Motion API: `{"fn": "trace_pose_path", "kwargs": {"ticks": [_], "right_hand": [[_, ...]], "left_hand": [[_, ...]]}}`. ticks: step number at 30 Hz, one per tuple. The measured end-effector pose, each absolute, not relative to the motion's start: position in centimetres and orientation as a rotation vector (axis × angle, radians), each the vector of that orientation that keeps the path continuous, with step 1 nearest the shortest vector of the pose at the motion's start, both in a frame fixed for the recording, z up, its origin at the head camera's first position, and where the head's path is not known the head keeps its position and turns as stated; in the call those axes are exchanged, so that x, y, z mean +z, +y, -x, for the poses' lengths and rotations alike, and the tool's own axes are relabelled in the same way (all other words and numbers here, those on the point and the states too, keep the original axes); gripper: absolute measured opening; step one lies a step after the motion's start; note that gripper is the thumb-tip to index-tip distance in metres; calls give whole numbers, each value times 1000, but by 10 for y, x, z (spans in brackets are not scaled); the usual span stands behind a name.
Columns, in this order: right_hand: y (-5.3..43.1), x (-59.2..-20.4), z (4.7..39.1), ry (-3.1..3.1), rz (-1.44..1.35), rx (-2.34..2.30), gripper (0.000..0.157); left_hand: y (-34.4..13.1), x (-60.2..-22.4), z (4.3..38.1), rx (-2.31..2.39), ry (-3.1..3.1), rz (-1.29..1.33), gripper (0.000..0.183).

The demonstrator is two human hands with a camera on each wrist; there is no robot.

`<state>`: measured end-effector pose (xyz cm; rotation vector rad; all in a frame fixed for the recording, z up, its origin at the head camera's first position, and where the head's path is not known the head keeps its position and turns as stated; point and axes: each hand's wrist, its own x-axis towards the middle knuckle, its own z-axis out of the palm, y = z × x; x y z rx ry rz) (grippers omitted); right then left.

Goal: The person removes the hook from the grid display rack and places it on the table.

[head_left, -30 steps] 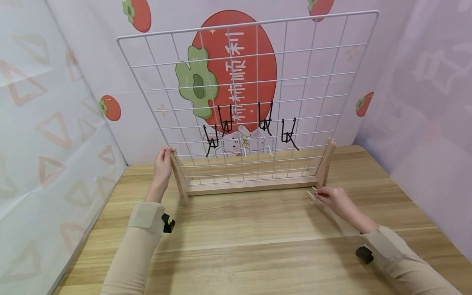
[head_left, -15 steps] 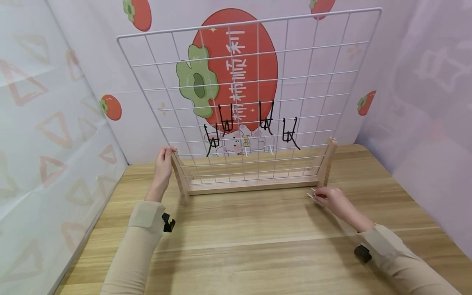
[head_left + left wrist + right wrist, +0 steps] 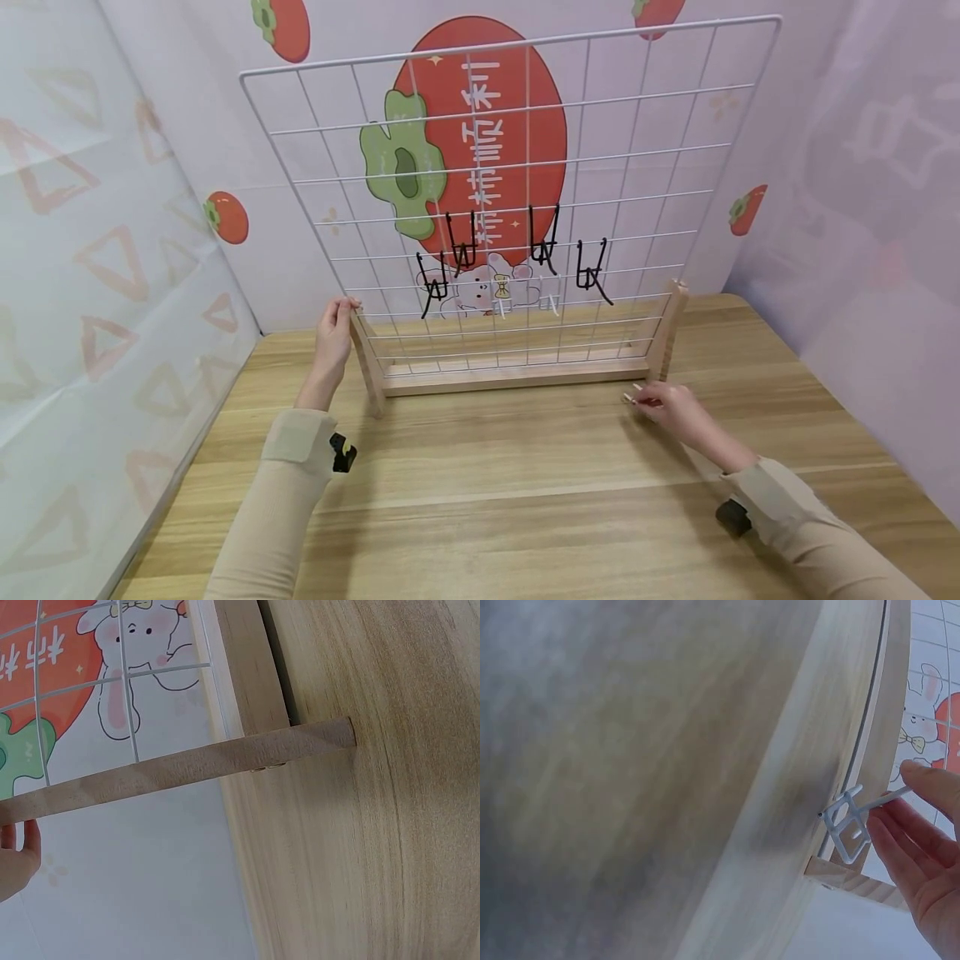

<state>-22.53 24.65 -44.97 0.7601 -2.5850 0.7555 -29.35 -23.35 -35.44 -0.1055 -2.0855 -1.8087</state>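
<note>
A white wire grid panel (image 3: 607, 154) stands upright in a wooden stand (image 3: 517, 379) on the table. My left hand (image 3: 333, 340) grips the top of the stand's left wooden leg (image 3: 172, 771); in the left wrist view only its fingertips show against the leg. My right hand (image 3: 675, 410) pinches a small white metal hook (image 3: 847, 825) by its straight prong, between thumb and fingers. That hook is held low, in front of the stand's right leg (image 3: 663, 333), with its square frame pointing away from the fingers.
Several black hooks (image 3: 590, 273) hang on the grid's middle rows. Two white hooks (image 3: 552, 303) hang lower, near the center. A printed cloth (image 3: 750, 150) forms the backdrop close behind the grid. The wooden tabletop (image 3: 487, 500) extends in front of the stand.
My right hand has shifted slightly left, and the white hook in its fingers has turned a little. My left hand keeps its place on the leg.
</note>
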Motion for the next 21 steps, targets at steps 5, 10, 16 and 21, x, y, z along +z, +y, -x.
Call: {"fn": "trace_pose_path", "kwargs": {"ticks": [5,10,16,21], "right_hand": [[244,-452,225,-2583,-778,757,12],[242,-454,224,-2592,-801,731,10],[240,-452,224,-2640,-821,750,10],[239,-448,225,-2685,-841,745,8]], "left_hand": [[-233,-355,294,-1803,-2094,107,26],[-234,-356,294,-1801,-2095,102,26],[-234,-356,293,-1798,-2091,104,28],[-233,-354,292,-1809,-2093,89,26]]}}
